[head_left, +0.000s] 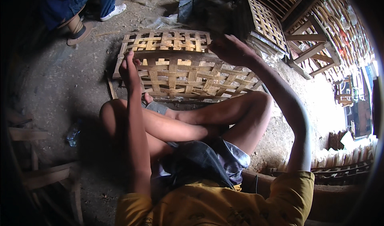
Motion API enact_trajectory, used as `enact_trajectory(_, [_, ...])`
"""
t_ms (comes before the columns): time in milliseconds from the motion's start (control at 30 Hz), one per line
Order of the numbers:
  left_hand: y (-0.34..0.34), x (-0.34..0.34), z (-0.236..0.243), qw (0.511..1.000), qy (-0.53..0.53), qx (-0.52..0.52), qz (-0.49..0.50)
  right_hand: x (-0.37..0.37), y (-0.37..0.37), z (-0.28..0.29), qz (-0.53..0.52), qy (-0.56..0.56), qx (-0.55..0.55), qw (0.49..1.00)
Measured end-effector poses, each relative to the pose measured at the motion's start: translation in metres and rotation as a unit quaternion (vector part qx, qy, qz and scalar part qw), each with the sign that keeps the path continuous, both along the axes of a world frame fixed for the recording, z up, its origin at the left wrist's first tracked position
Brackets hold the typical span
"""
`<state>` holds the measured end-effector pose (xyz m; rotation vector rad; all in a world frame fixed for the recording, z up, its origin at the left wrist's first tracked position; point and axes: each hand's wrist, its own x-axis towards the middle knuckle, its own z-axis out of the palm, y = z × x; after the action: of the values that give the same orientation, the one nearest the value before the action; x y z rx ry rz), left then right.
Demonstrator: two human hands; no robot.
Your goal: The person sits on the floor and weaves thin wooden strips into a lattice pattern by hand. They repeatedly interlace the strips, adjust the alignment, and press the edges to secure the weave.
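In front of my crossed legs stands a crate of woven bamboo strips point(192, 76), its slatted side facing me and a second woven panel point(168, 40) lying behind the top rail. My left hand point(130, 68) is closed round the left end of that rail, thumb up. At the right end my right hand point(234, 52) is bent over with curled fingers against the crate; the fingertips sit in shadow and are partly hidden. A bare foot in a grey sandal point(158, 107) rests close to the crate's lower edge.
More woven bamboo crates point(270, 24) are stacked at the far right, beside a wooden frame point(316, 50). Clear plastic sheeting point(164, 22) lies at the back. Another person's legs point(90, 4) are at the upper left. A plastic bottle point(74, 134) and wooden furniture point(52, 176) are on the left.
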<state>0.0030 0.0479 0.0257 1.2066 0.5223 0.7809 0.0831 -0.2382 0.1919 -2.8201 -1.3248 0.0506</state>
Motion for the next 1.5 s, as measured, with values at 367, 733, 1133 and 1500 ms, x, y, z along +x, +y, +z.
enact_trajectory(367, [-0.001,0.001,-0.001,0.999,0.034,0.035,0.003,0.026,-0.008,-0.038,-0.009,-0.063,-0.031,0.998])
enact_trajectory(733, [-0.001,-0.002,-0.001,0.999,0.024,0.035,0.005,0.002,-0.011,0.002,0.011,-0.036,0.035,0.999])
enact_trajectory(1133, [0.005,0.004,-0.008,0.997,0.075,0.029,0.021,0.007,-0.003,-0.032,0.073,-0.08,0.014,0.994])
enact_trajectory(1500, [0.006,-0.005,0.003,0.994,0.093,0.058,-0.028,0.019,0.012,0.014,-0.035,0.046,-0.166,0.984])
